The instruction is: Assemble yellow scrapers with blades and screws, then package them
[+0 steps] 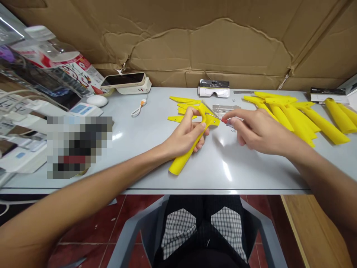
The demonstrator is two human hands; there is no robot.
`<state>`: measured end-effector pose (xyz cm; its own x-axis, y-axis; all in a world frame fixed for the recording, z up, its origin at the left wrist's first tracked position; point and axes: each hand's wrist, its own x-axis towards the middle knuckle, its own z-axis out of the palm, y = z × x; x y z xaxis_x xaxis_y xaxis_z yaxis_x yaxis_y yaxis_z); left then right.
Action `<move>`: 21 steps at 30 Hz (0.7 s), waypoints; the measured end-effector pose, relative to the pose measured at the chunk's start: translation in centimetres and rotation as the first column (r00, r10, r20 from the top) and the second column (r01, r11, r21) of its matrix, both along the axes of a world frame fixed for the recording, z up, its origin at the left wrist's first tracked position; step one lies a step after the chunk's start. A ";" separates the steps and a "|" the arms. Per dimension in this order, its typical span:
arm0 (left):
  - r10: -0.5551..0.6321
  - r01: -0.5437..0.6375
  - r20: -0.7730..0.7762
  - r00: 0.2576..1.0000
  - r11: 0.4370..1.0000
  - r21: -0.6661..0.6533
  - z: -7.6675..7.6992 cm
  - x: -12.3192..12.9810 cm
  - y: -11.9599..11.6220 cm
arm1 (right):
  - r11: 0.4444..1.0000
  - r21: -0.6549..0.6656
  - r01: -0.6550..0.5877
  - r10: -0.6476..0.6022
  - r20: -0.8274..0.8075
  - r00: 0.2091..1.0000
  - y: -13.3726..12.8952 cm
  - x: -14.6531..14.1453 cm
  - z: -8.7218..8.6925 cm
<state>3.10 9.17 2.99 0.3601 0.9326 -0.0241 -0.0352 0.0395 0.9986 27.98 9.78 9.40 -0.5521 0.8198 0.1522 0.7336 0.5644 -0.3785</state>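
Item: white computer mouse [97,100], far left on a grey table [251,171], just below a smartphone [123,79].
Item: flat yellow plastic parts [178,108], loose behind the left hand.
Item: left hand [185,132], forearm reaching in from lower left, fingers curled around a forked yellow plastic part [182,162], held tilted above the table.
Item: right hand [258,130], wrist angled inward, thumb and fingers pinching a slim red-tipped screwdriver [216,117], its metal shaft at the yellow part's fork.
Item: steel strips [224,108], just beyond.
Item: long yellow plastic parts [295,115], grouped far right.
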 end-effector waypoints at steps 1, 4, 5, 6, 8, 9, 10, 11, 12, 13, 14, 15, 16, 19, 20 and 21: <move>0.002 -0.002 0.002 1.000 1.000 -0.004 0.0 0.0 0.0 | 1.000 -0.028 0.001 -0.001 -0.008 1.000 0.1 -0.1 -0.2; 0.006 -0.006 0.002 1.000 1.000 -0.017 0.0 0.0 0.0 | 0.999 -0.053 -0.011 0.011 -0.002 1.000 0.4 -0.1 -0.7; 0.007 -0.007 -0.003 1.000 1.000 -0.019 0.0 0.0 0.1 | 0.999 -0.043 -0.012 0.012 -0.001 1.000 0.5 0.0 -0.7; 0.005 -0.006 -0.009 1.000 1.000 -0.019 0.0 0.0 0.0 | 1.000 -0.024 -0.012 0.012 0.002 1.000 0.5 0.1 -0.6; -0.005 0.005 -0.015 1.000 1.000 -0.017 0.0 0.0 0.0 | 0.999 0.045 -0.017 0.017 0.004 1.000 0.7 0.4 -0.3; -0.012 0.012 -0.012 1.000 1.000 -0.018 0.0 0.0 0.0 | 0.996 0.084 -0.023 0.023 0.006 1.000 0.8 0.5 -0.2; -0.018 0.018 -0.006 1.000 1.000 -0.020 0.0 0.0 0.0 | 0.993 0.114 -0.033 0.032 0.011 0.999 0.9 0.6 -0.2; -0.021 0.021 0.004 1.000 0.999 -0.024 0.1 0.0 0.0 | 0.990 0.132 -0.045 0.043 0.017 0.999 1.0 0.7 -0.2; -0.022 0.023 0.013 1.000 0.999 -0.030 0.1 0.0 0.0 | 0.989 0.138 -0.057 0.054 0.022 0.998 1.1 0.7 -0.3; -0.021 0.022 0.021 1.000 0.999 -0.036 0.1 -0.1 0.0 | 0.988 0.142 -0.066 0.064 0.023 0.998 1.2 0.8 -0.3; -0.021 0.022 0.027 0.999 0.999 -0.043 0.2 -0.1 0.0 | 0.987 0.146 -0.073 0.070 0.022 0.997 1.2 0.8 -0.4; -0.021 0.022 0.031 0.999 0.999 -0.048 0.2 -0.1 0.0 | 0.985 0.155 -0.074 0.073 0.016 0.997 1.2 0.7 -0.4; -0.022 0.023 0.033 0.999 0.998 -0.051 0.3 0.0 0.0 | 0.983 0.169 -0.071 0.070 0.011 0.997 1.3 0.7 -0.4; -0.018 0.020 0.033 0.999 0.998 -0.052 0.4 0.0 0.0 | 0.974 0.217 -0.057 0.060 -0.006 0.998 1.2 0.7 -0.1; -0.016 0.017 0.033 0.999 0.999 -0.052 0.4 0.1 0.0 | 0.973 0.222 -0.056 0.059 -0.006 0.998 1.2 0.8 0.0; -0.012 0.014 0.033 0.999 0.999 -0.051 0.4 0.1 0.0 | 0.972 0.227 -0.055 0.058 -0.009 0.998 1.2 0.8 0.1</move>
